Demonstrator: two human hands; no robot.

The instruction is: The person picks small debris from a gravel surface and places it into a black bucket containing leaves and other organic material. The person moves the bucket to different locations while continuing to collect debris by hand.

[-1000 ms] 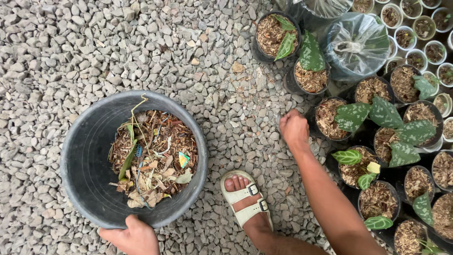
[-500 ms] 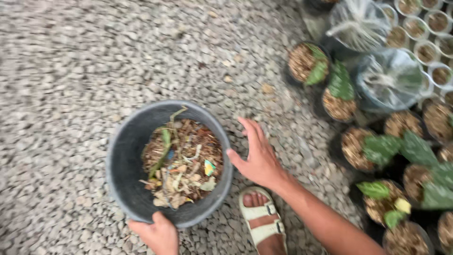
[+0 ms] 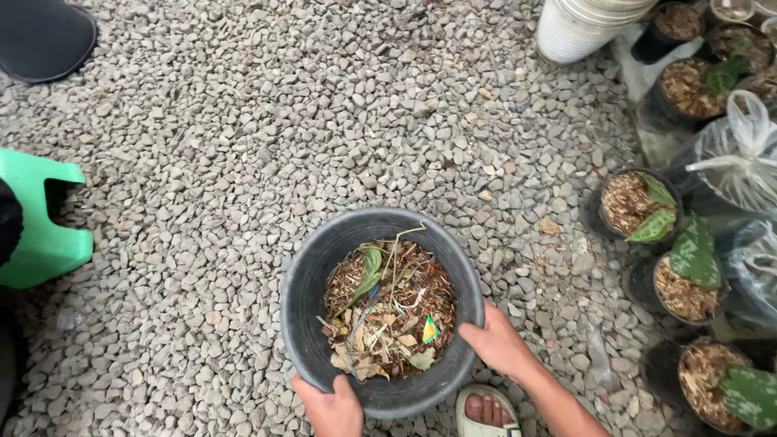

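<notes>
Both hands, the left hand (image 3: 330,407) and right hand (image 3: 496,344), clamp the grey bucket (image 3: 303,283) rim apart; lifting it level should keep the plant debris (image 3: 387,311) from spilling onto the gravel (image 3: 243,146).

bucket (image 3: 312,283): dark grey plastic, matt, smooth
debris (image 3: 388,320): dry leaves, bark chips, rough
ground (image 3: 324,121): grey gravel, rough
stool (image 3: 40,235): green plastic, smooth
bags (image 3: 740,166): clear plastic film, glossy
sandal (image 3: 486,421): pale, smooth plastic look

Clear plastic bags (image 3: 732,166) – right edge, knotted, over pots.
</notes>
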